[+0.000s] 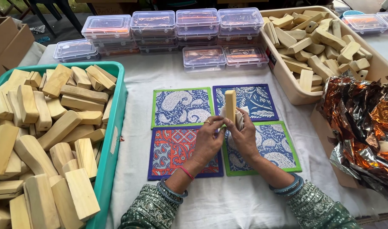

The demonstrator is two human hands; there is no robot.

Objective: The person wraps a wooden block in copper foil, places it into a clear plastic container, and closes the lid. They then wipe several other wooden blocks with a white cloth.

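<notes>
The grip of both hands is closing on one pale wooden block, which is standing upright between them above the middle of the desk: the left hand is pinching its lower part with thumb and fingertips, and the right hand is wrapping around the same end together with something white that I cannot make out. Under the hands, four patterned cloth mats are lying in a square on the white cover: a blue mat with green border, a blue mat with dark border, a red and blue mat and another green-edged blue mat. A teal tray heaped with wooden blocks is sitting along the left edge, and a beige tub of more blocks is sitting at the far right corner. Clear plastic boxes are lining the far edge, and crumpled metallic foil is lying at the right edge.
</notes>
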